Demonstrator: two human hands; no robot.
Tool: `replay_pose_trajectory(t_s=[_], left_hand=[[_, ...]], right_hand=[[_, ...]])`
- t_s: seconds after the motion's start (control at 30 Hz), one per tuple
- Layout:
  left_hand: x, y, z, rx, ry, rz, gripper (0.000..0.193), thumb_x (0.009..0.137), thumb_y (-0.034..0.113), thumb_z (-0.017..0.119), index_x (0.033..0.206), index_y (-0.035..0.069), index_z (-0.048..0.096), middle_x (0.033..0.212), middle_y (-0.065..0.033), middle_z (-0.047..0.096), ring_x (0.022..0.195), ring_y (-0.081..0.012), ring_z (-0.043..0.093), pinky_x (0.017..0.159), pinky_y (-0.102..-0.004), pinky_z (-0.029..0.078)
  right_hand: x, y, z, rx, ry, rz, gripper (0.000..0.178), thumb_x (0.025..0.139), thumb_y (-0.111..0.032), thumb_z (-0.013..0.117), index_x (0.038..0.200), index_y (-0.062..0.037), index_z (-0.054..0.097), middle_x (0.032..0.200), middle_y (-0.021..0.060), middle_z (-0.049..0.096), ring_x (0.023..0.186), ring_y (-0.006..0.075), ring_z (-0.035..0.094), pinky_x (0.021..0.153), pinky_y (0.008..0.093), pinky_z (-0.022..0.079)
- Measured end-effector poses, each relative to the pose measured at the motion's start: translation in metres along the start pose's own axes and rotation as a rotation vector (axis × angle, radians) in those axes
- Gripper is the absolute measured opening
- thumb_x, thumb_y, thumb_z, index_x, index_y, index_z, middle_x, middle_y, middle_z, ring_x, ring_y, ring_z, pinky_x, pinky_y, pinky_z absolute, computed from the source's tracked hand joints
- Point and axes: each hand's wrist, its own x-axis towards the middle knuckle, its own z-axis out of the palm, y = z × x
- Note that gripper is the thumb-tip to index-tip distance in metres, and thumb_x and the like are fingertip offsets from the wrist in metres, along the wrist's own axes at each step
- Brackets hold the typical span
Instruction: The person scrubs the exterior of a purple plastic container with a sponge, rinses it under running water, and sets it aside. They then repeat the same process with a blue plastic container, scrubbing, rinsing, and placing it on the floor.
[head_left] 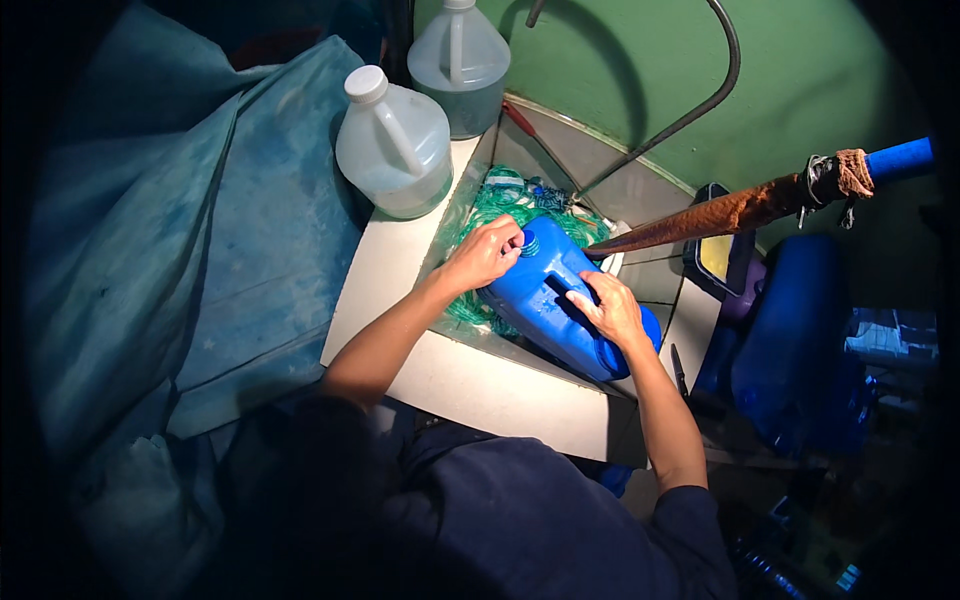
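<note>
A blue plastic jerrycan (pixel 545 300) lies tilted across a tiled basin, its neck (pixel 530 243) toward the far left. My left hand (pixel 484 254) is closed beside that neck, fingers curled against it; whatever they may pinch is hidden. On the jerrycan's handle side, my right hand (pixel 612 308) grips with thumb and fingers around the handle area. Under the jerrycan and beyond it, a heap of green netting (pixel 490 205) fills part of the basin.
Two translucent jugs with liquid, a nearer one (pixel 395 150) and a farther one (pixel 460 65), stand on the left ledge. A cloth-wrapped pole (pixel 720 215) slants in from the right. A knife (pixel 680 370) rests on the right ledge. Blue tarpaulin (pixel 270 230) hangs left.
</note>
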Motion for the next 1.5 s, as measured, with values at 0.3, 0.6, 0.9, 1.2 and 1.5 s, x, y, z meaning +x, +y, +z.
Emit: replay_pose_trajectory(t_s=[0.3, 0.6, 0.9, 1.2, 1.5], left_hand=[[-0.002, -0.003, 0.016, 0.157, 0.141, 0.139, 0.007, 0.079, 0.003, 0.066, 0.083, 0.002, 0.06, 0.077, -0.0116, 0.058, 0.068, -0.0271, 0.061, 0.062, -0.0375, 0.05], [-0.016, -0.016, 0.029, -0.03, 0.176, 0.077, 0.01, 0.073, 0.003, 0.068, 0.081, 0.001, 0.062, 0.069, -0.0065, 0.053, 0.066, -0.0204, 0.053, 0.064, -0.0331, 0.045], [-0.029, -0.041, 0.017, -0.135, -0.093, -0.02, 0.011, 0.075, -0.001, 0.065, 0.081, 0.003, 0.056, 0.072, -0.0017, 0.05, 0.067, -0.0139, 0.048, 0.073, -0.0292, 0.047], [0.0, -0.027, 0.022, -0.228, 0.038, -0.199, 0.057, 0.077, 0.015, 0.085, 0.13, 0.002, 0.066, 0.094, -0.0012, 0.057, 0.082, -0.0102, 0.048, 0.078, -0.0252, 0.044], [-0.005, -0.063, -0.006, -0.476, -0.165, -0.623, 0.018, 0.088, 0.005, 0.075, 0.104, -0.002, 0.072, 0.082, -0.0066, 0.073, 0.067, -0.0132, 0.068, 0.066, -0.0261, 0.055]], right_hand=[[0.008, 0.003, 0.0, -0.019, 0.01, 0.028, 0.045, 0.087, -0.039, 0.075, 0.11, -0.0008, 0.068, 0.103, 0.0171, 0.07, 0.096, 0.0371, 0.066, 0.084, 0.0439, 0.053], [0.009, 0.004, 0.001, -0.027, -0.045, 0.09, 0.048, 0.087, -0.046, 0.072, 0.109, -0.0034, 0.07, 0.107, 0.0127, 0.071, 0.1, 0.033, 0.066, 0.088, 0.0442, 0.052], [0.01, -0.001, -0.002, -0.025, -0.105, 0.144, 0.049, 0.087, -0.048, 0.07, 0.11, -0.0047, 0.07, 0.105, 0.0159, 0.07, 0.1, 0.0347, 0.065, 0.088, 0.0451, 0.052], [0.001, 0.006, 0.002, -0.028, 0.012, 0.011, 0.047, 0.086, -0.045, 0.072, 0.106, -0.0029, 0.069, 0.102, 0.016, 0.069, 0.099, 0.0346, 0.065, 0.087, 0.045, 0.052], [-0.002, 0.021, -0.002, -0.073, 0.124, -0.196, 0.046, 0.08, -0.042, 0.078, 0.1, -0.0017, 0.068, 0.091, 0.0153, 0.066, 0.089, 0.0351, 0.064, 0.082, 0.0448, 0.052]])
